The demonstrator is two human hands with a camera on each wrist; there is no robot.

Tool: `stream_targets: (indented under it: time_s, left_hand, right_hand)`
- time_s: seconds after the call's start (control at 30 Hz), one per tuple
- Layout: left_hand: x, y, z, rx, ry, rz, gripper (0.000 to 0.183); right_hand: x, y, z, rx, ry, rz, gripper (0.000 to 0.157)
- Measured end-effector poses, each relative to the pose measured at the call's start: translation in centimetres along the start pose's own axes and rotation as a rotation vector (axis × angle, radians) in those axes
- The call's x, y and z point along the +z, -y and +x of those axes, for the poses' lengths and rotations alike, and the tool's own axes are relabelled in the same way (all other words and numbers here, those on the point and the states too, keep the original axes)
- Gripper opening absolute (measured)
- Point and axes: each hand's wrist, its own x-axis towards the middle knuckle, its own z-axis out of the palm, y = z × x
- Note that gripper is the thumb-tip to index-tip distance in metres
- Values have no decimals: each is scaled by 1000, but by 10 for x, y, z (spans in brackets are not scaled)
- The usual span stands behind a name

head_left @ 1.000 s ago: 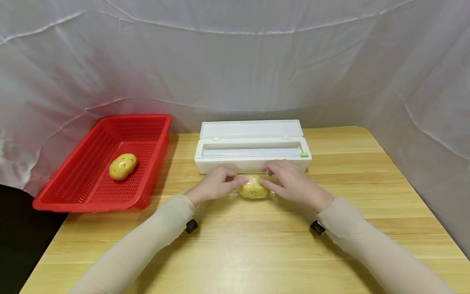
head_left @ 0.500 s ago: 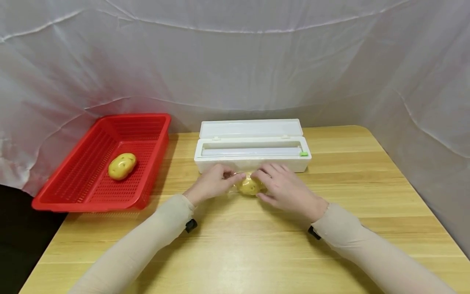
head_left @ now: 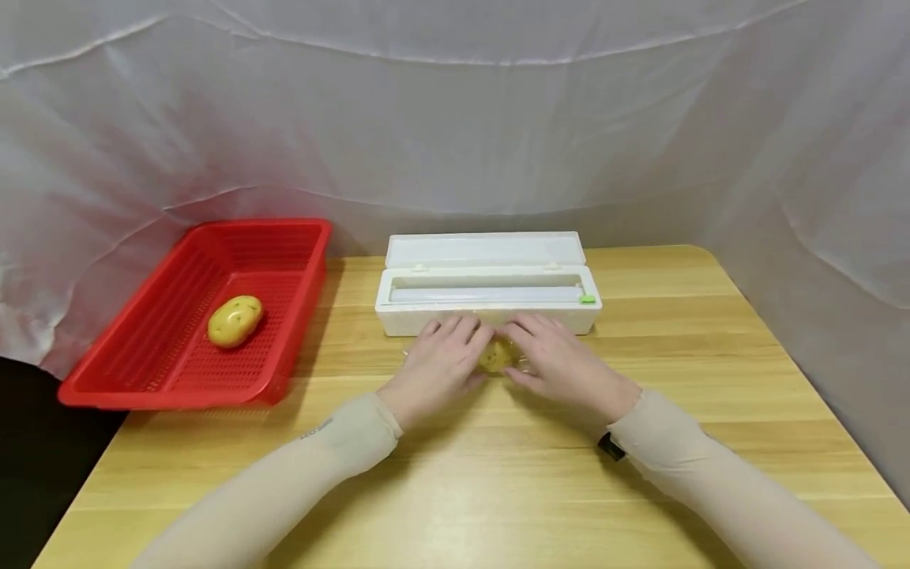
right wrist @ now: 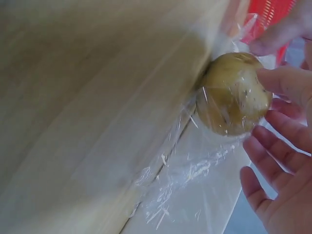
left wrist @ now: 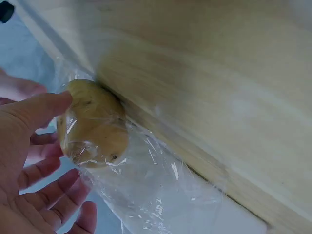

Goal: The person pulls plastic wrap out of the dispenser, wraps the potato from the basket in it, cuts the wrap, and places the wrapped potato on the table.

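Potato in clear wrap lies between the left hand and right hand, on the near side of the white box. Both thumbs touch it, neither hand nearer. Fingers spread and bend; I can't tell if they pinch.

- Head view: my left hand and right hand cover both sides of the potato; only its middle shows.
- Head view: both hands also mask part of the front of the white box.
- Left wrist view: the lower edge cuts off the clear film; I cannot determine its full extent.
- Right wrist view: the right edge cuts off my right hand; the top edge cuts off the red basket.
- Left sleeve: dark print too small to read.
- Left wrist view, upper left corner: dark object, cut off, unidentifiable.
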Motion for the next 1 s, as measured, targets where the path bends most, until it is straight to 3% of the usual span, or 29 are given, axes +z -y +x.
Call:
stream_targets:
  time_s: [0.2, 0.4, 0.53, 0.8, 1.0]
  left_hand:
    - [7, -2, 4, -24, 10, 59, 57]
    - [7, -4, 10, -24, 42, 78, 58]
    - [10, -5, 13, -28, 63, 131, 62]
    - [16, -5, 18, 13, 40, 324, 73]
    - [20, -4, 23, 40, 15, 395, 77]
  right_hand:
    - [-10, -13, -13, 98, 23, 188, 53]
    - [-26, -46, -37, 306, -33, 253, 32]
    - [-29, -64, -50, 420, -30, 279, 28]
    - [-23, -67, -54, 435, 26, 295, 24]
    - [-20, -66, -51, 445, 26, 266, 24]
